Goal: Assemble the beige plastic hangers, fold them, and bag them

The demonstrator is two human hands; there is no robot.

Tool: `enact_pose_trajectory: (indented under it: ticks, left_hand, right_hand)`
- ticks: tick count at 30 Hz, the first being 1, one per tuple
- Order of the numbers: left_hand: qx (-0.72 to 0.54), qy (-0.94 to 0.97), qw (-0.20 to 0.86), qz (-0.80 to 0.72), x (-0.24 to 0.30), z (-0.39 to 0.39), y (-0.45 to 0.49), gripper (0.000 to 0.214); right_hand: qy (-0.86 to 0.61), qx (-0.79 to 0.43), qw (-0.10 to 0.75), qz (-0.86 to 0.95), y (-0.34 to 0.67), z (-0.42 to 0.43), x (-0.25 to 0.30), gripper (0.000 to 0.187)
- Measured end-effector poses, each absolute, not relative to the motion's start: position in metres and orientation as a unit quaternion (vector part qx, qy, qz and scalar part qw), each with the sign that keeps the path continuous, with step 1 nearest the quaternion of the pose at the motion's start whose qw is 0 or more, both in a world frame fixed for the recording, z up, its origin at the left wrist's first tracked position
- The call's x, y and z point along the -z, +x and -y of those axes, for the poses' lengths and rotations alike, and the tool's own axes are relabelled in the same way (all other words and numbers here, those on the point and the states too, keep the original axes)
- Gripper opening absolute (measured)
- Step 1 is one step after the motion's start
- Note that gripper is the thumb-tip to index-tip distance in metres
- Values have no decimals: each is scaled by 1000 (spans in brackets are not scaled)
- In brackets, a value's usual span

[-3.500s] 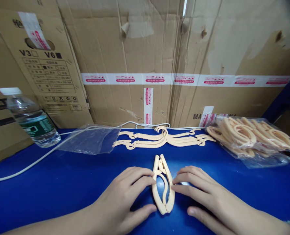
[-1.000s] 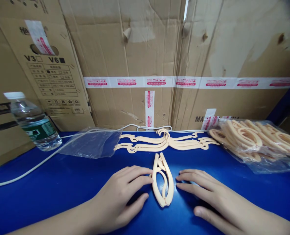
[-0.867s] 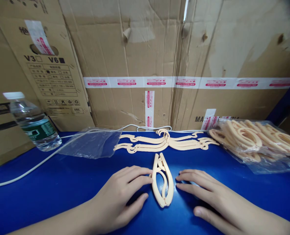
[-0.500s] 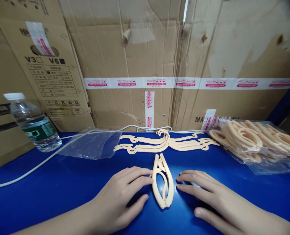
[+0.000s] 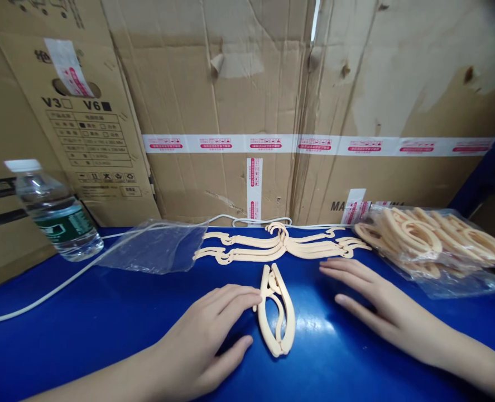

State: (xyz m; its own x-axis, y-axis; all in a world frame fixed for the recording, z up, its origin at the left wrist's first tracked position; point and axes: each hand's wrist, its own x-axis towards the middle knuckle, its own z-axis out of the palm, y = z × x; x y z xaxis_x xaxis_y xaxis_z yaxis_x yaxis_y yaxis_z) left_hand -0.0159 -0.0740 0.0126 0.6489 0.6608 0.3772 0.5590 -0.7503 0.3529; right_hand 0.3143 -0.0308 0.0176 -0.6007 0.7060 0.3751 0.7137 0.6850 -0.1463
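Note:
A cream folding clothes hanger (image 5: 289,321), folded up, lies on the blue table in front of me. At its left edge, the fingertips of my left hand (image 5: 222,324) touch or nearly touch it, with the thumb held apart and nothing gripped. My right hand (image 5: 381,304) hovers over the table to the right of the folded hanger, fingers stretched out and holding nothing. Beyond both hands, several unfolded cream hangers (image 5: 251,254) lie overlapped in a stack, their hooks pointing away from me.
Folded hangers in a clear plastic bag (image 5: 448,285) lie at the right. Toward the left are a flat clear bag (image 5: 159,251), a white cable (image 5: 58,290) and a water bottle (image 5: 61,218). Cardboard (image 5: 214,100) walls off the back of the blue table (image 5: 117,335).
My right hand has moved away from the folded hanger, farther back and to the right. My left hand has barely shifted, and the folded hanger stays in place.

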Motion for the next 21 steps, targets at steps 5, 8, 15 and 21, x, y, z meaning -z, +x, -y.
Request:
enact_pose_trajectory:
  ticks: [5, 8, 15, 21]
  left_hand:
    - [-244, 904, 99, -336, -13, 75, -16, 54]
    - [-250, 901, 103, -340, -14, 75, -16, 54]
    - [-224, 905, 106, -345, -16, 76, -16, 53]
    - [-239, 901, 104, -347, -12, 76, -16, 54]
  right_hand:
    - [-429, 54, 198, 880, 332, 8, -4, 55]
    - [-442, 57, 172, 879, 335, 3, 1, 62]
    - [-458, 51, 166, 872, 339, -2, 5, 55]
    - [-433, 18, 232, 871, 342, -6, 5, 32]
